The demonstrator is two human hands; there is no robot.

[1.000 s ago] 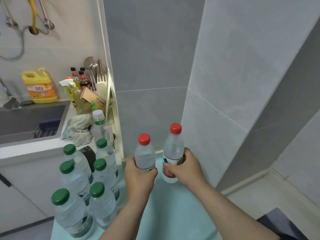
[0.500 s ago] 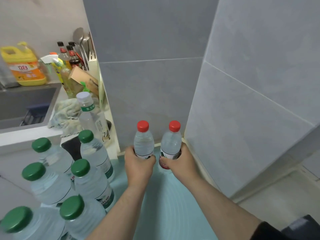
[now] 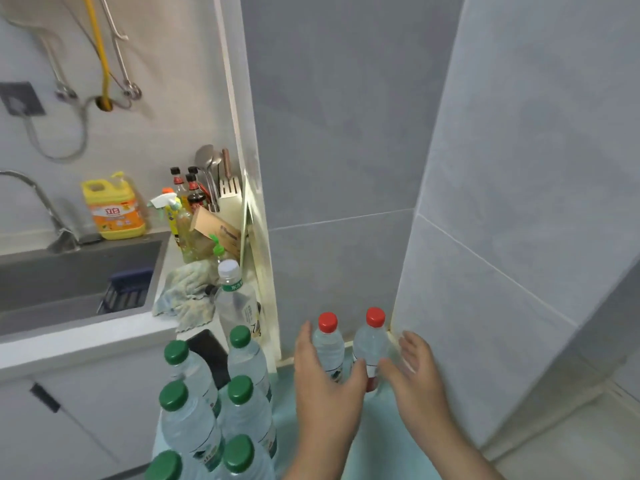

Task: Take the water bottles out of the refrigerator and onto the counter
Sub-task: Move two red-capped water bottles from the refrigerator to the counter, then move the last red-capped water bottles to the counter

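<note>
1. Nearest: cluster of green-capped bottles (image 3: 242,403) stands upright on the pale teal top (image 3: 374,441), at the person's left. Nobody touches them.
2. Left hand (image 3: 325,393): half a second ago it was wrapped round a bottle, now the fingers are straight and spread and it holds nothing. Palm sits just in front of the left red-capped bottle (image 3: 327,344); can't tell whether it's brushing it.
3. Right hand (image 3: 415,375): same change, grip let go, fingers fanned out loosely. It is just beside the right red-capped bottle (image 3: 372,341), fingers clear of it on the wall side; thumb contact unclear.
4. Both red-capped bottles stand upright on their own, side by side, on the teal top, tucked in the corner against the grey tiled wall (image 3: 346,133).
5. Meaning, as a judgement: this pair is delivered and the release is done. Hands likely go back for more. Refrigerator not in view, so how many remain is unknown.
6. Farther left: a white-capped bottle (image 3: 235,299) by a crumpled cloth (image 3: 187,296), then the sink (image 3: 69,271), and a yellow detergent jug (image 3: 112,209) at the back.
</note>
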